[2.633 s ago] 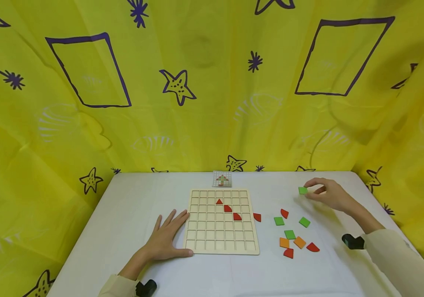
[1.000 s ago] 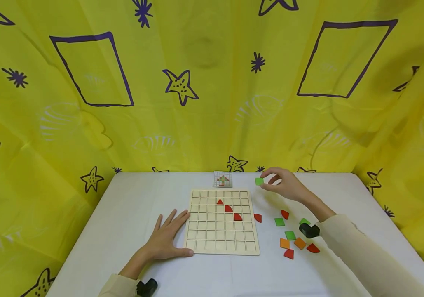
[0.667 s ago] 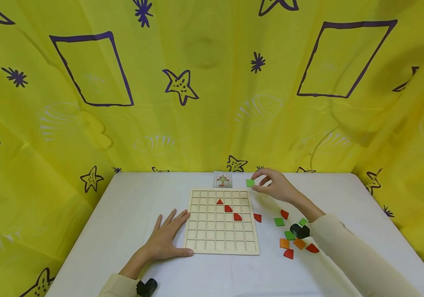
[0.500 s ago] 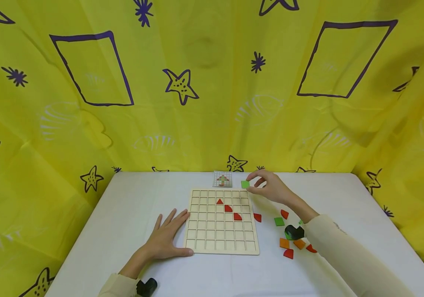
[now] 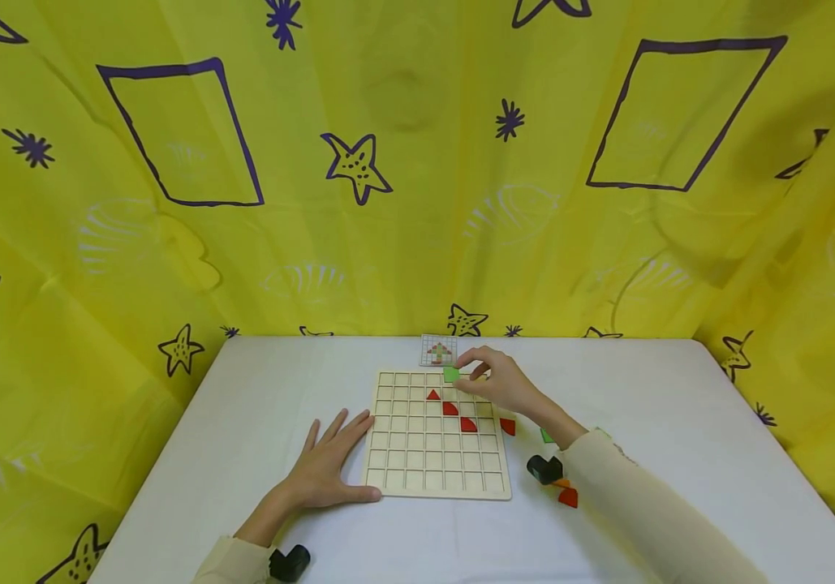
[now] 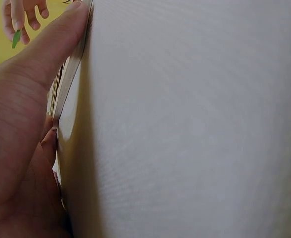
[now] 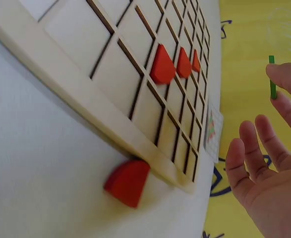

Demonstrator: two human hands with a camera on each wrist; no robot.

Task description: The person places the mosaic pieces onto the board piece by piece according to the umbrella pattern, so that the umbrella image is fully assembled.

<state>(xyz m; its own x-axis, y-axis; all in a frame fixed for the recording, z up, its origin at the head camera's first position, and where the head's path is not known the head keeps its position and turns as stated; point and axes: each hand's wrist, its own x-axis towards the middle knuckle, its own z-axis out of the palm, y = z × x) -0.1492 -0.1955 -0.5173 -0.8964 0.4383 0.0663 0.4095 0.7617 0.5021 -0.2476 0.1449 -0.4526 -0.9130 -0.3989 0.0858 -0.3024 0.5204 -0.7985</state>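
near the top edge of the board [image 5: 441,494], right of frame centre in the head view, the rt hand [image 5: 503,384] has a green tile [image 5: 450,375] pinched btwn thumb & index; the other fingers hold nothing as far as i can see. rt wrist view has the tile edge-on at upper right, yellow curtain [image 7: 244,29] behind it, so it looks lifted, not seated in any cell.

key relation: tile sits at the fingertips, on the left side of the rt hand in frame, & most of the grid runs down-frame from it. square piece, so no long axis to speak of. red triangle [image 5: 433,395] is lower left of it, one red quarter piece [image 5: 449,409] abt straight below, another [image 5: 468,425] farther down & right, all 3 in cells. rt hand is clearly the nearer one; height over the board hard to judge.

lt hand [image 5: 325,472]: lower left of centre, fingers straight & fanned, grips nothing; fingertips by the board's left edge, thumb tip touching its lower left corner.

pattern card [image 5: 438,350] just above the board. loose red piece [image 5: 508,427] beside the right edge; more bits near the rt sleeve [image 5: 629,495], partly hidden.
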